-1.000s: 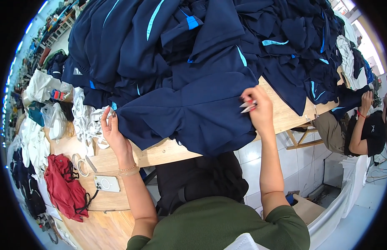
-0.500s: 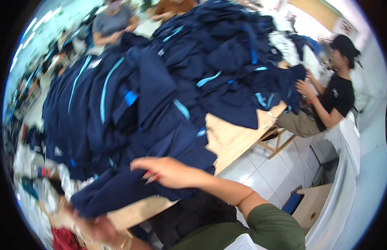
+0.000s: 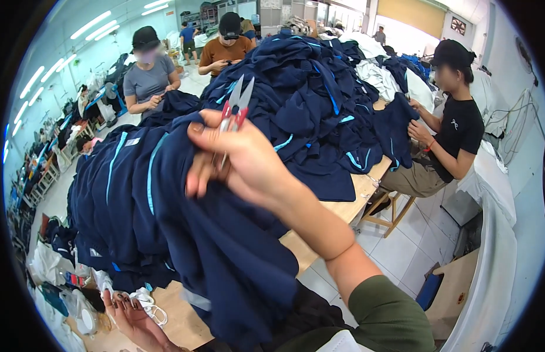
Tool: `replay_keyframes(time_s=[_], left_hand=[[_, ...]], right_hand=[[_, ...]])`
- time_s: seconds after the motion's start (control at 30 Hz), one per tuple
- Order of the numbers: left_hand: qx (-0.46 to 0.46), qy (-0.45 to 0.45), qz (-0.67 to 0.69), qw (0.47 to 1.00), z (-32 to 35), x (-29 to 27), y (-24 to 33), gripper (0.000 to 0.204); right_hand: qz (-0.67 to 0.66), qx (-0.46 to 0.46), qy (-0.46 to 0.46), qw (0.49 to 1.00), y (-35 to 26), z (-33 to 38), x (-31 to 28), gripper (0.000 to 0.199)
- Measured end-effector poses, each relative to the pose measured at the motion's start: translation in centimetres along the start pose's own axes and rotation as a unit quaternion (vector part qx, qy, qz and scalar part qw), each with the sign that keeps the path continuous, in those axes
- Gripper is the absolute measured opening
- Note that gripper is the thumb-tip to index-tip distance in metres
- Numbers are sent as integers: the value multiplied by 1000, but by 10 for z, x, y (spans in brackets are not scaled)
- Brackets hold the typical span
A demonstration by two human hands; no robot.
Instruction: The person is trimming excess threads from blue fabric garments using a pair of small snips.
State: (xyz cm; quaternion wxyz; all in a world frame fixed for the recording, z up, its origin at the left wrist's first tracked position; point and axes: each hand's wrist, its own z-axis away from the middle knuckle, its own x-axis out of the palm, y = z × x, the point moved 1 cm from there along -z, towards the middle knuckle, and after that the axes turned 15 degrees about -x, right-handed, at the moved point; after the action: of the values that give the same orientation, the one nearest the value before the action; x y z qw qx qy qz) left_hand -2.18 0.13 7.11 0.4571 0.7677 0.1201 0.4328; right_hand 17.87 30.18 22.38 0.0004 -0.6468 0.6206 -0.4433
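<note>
My right hand (image 3: 243, 149) is raised in front of me, its fingers closed around red-handled thread snips (image 3: 236, 105) with the blades pointing up. The same hand grips a navy garment (image 3: 225, 252), which hangs from it in folds over the table's near edge. A pale grey patch shows low on the hanging cloth. Low at the left, my left hand (image 3: 136, 320) is open, fingers spread and palm up, holding nothing. Close by it lies a coil of white cord (image 3: 157, 315) on the wooden table (image 3: 181, 320).
Navy garments with light-blue trim form a large heap (image 3: 296, 70) and a row (image 3: 117, 193) on the table. A person in black (image 3: 457, 126) handles cloth at the right; people in grey (image 3: 150, 76) and brown (image 3: 222, 54) stand across. Plastic bags (image 3: 81, 311) lie at the left.
My right hand has risen with the snips, lifting the navy garment off the table. My left hand, blurred by the cloth before, is now apart from it with fingers spread. The view has tilted up.
</note>
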Motion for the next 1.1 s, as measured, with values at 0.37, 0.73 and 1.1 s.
replay_keyframes(time_s=[0.37,0.73,1.1], left_hand=[[-13,96,-1,995,12,17,-1,37],[-13,132,33,991,19,24,3,27],[-22,93,-1,995,22,22,-6,30]], right_hand=[[534,-433,-8,726,-239,-254,-100,41],[759,-264,103,587,-196,-184,-228,56],[691,-244,70,677,-149,-168,-183,43]])
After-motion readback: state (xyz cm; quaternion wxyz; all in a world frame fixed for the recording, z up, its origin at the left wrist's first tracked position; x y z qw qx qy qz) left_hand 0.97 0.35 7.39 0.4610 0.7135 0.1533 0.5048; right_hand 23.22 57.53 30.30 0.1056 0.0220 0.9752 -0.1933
